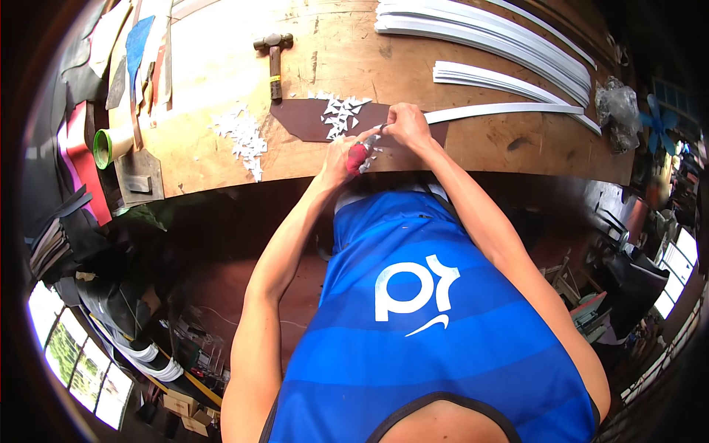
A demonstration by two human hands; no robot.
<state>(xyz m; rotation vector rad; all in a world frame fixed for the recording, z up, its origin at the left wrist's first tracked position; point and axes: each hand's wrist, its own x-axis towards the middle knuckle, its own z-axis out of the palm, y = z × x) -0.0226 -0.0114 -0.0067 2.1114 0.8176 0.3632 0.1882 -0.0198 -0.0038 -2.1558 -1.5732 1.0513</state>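
Note:
My left hand point(341, 158) is over the front edge of the workbench, its index finger stretched toward my right hand. Something red point(357, 159), perhaps a wrap or pad, shows at its thumb side; what its fingers pinch is hidden. Bent closed, my right hand point(408, 127) meets the left fingertips, where a small dark thing point(383, 128) shows. One long white strip point(502, 111) runs from the right up to my right hand. Below both hands lies a dark brown sheet point(301, 122), with small white cut pieces point(341, 114) on it.
Another heap of white pieces point(242, 136) lies to the left, with a hammer point(274, 65) beyond it. Stacked white strips point(480, 33) fill the far right, near a clear plastic bag point(619, 105). A green-rimmed cup point(111, 146) lies on its side at the left edge.

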